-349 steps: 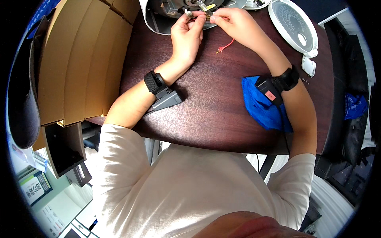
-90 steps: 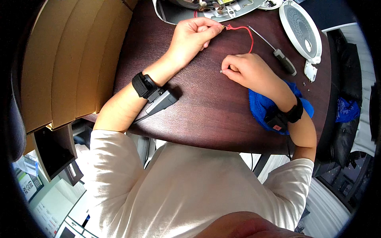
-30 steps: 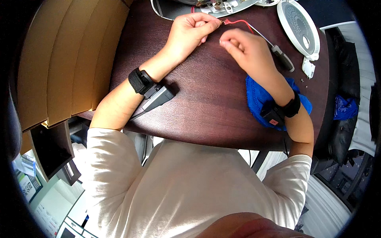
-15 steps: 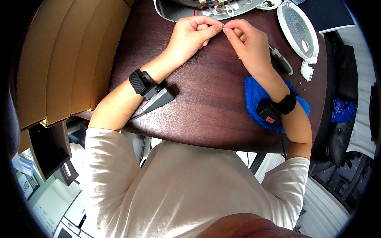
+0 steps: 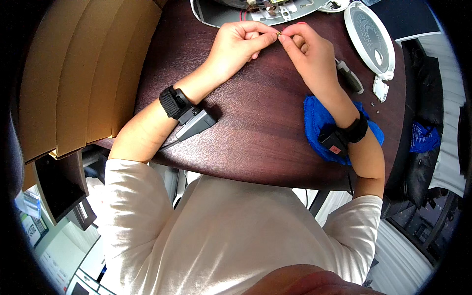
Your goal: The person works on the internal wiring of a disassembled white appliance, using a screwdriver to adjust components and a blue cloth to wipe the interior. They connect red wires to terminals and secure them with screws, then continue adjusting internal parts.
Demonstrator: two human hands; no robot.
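My left hand (image 5: 239, 43) and my right hand (image 5: 308, 51) meet fingertip to fingertip over the far part of the dark wooden table (image 5: 255, 132). Between the pinched fingers sits a tiny metal piece (image 5: 278, 33), too small to name. Just beyond the hands lies an opened grey appliance base (image 5: 255, 11) with red wires and exposed parts. Each wrist wears a black strap with a small device.
A round white grille cover (image 5: 369, 38) lies at the far right. A screwdriver (image 5: 350, 81) rests beside my right hand, a blue cloth (image 5: 317, 123) under my right forearm. Flat cardboard sheets (image 5: 83, 73) lean at the left. Small screws lie near a white part (image 5: 380, 89).
My right hand has moved from the table's right side up to my left hand, and the fingertips now pinch the small piece together. The red wire seen earlier is out of view.
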